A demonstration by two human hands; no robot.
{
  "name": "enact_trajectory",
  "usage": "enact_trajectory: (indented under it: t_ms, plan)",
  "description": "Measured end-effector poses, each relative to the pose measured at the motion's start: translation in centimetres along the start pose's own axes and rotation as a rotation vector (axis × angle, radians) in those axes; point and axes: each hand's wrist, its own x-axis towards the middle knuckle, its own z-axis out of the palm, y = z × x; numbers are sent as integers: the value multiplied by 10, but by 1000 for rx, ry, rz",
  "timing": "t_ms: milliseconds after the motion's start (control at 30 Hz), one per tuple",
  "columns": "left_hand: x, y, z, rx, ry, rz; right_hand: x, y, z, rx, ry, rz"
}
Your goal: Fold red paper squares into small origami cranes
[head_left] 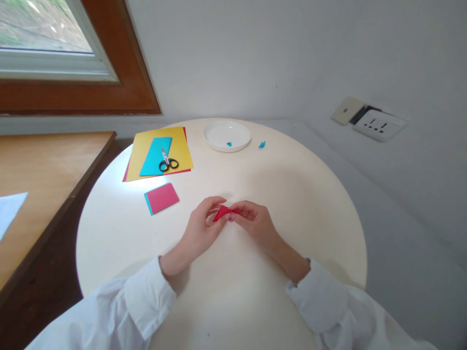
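Note:
Between my two hands is a small folded piece of red paper (pixel 221 212), just over the middle of the round table. My left hand (pixel 205 221) grips its left part, thumb below and fingers curled behind. With thumb and fingertips, my right hand (pixel 253 218) pinches the right part of the same paper. My fingers cover some of the folds. To the left of my hands lies a small stack of cut paper pieces (pixel 163 198), red on top with blue showing under its edge.
Scissors (pixel 168 163) with black handles lie on a blue paper strip (pixel 152 158), over yellow (pixel 140 146) and red sheets at the back left. A white plate (pixel 228 131) holding a blue scrap (pixel 229 144) stands at the back, with a small blue folded paper (pixel 262 144) beside it.

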Motion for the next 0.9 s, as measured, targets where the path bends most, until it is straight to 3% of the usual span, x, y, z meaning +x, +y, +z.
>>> enact_trajectory:
  t_ms: [167, 400, 567, 900]
  plan:
    - [0, 3, -2, 56, -36, 17, -1, -3, 0, 27, 1, 54]
    - [2, 7, 0, 17, 12, -12, 3, 3, 0, 130, 97, 2]
    - [2, 9, 0, -85, -19, -44, 2, 2, 0, 111, 107, -36]
    - [1, 10, -2, -35, 43, -23, -1, 2, 0, 30, 41, -125]
